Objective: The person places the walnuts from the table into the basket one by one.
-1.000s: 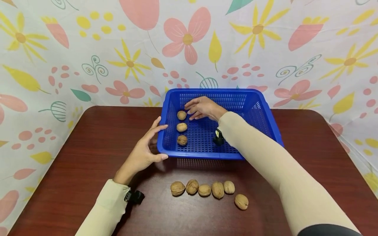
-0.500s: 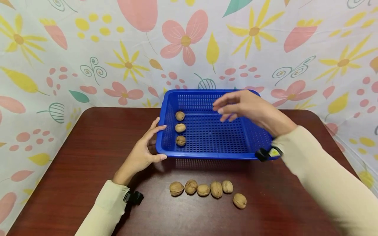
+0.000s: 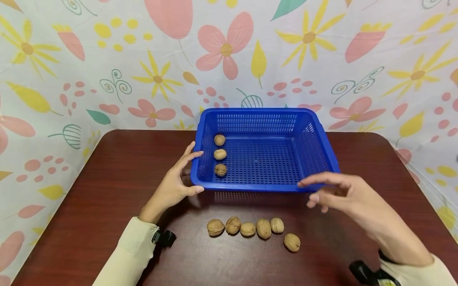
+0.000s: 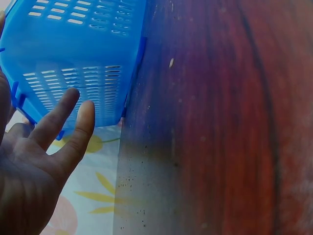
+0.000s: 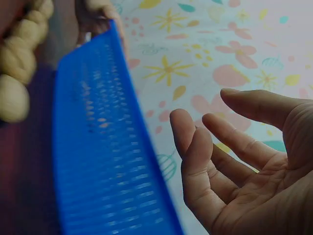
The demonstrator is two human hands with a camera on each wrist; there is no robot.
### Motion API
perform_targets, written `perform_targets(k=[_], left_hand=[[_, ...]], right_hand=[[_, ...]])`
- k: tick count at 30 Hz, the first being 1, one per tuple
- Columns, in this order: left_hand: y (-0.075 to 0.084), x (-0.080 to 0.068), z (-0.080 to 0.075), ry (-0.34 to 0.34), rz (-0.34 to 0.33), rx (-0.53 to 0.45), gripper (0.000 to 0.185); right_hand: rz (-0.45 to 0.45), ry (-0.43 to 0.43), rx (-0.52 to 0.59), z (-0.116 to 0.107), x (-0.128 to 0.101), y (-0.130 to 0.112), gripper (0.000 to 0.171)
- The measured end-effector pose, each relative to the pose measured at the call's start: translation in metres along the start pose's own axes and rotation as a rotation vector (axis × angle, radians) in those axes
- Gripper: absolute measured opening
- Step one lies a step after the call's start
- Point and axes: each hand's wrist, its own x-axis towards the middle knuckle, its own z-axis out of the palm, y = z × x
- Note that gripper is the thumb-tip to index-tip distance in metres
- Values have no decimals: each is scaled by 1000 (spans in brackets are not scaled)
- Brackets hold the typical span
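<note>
Since the earlier frames, the right hand (image 3: 343, 196) has drawn back out of the blue basket (image 3: 318, 159) and now hangs over the table (image 3: 107, 190) in front of the basket's near right corner, empty. Its fingers are loosely spread and slightly bent, palm facing left, and they touch nothing; the right wrist view shows the same slack, open palm (image 5: 254, 166) beside the basket's blue mesh wall (image 5: 112, 161).

Largest of all is the dark red-brown table, backed by a flowered cloth (image 3: 229, 51) in pink, yellow and green. On the table's far middle sits the basket, a shallow rectangular tray with slotted walls and floor.

The left hand (image 3: 175, 184) has not shifted: it rests at the basket's near left corner, thumb lying along the front rim, fingers reaching up against the left wall. In the left wrist view the fingers (image 4: 63, 127) are straight and apart next to the basket's outer wall (image 4: 78, 54).

Three walnuts (image 3: 220, 155) lie in a column along the basket's left side, close to that wall and just apart from one another. Six more walnuts (image 3: 247, 229) lie on the table in front of the basket: five in a tight row, the sixth (image 3: 292, 242) set a little to the right and nearer the person.
</note>
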Motion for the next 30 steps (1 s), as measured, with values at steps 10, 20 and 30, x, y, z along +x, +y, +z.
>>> perform_targets(k=[10,20,30], left_hand=[[0,0,0,6,6,-12,86],[0,0,-1,6,17,-10,85],[1,0,1,1,11,-23,86]], right_hand=[[89,-52,178,26,-48,62,36],[238,-86,320,50,-64,88,38],[223,-131,442,70,-64,93,45]])
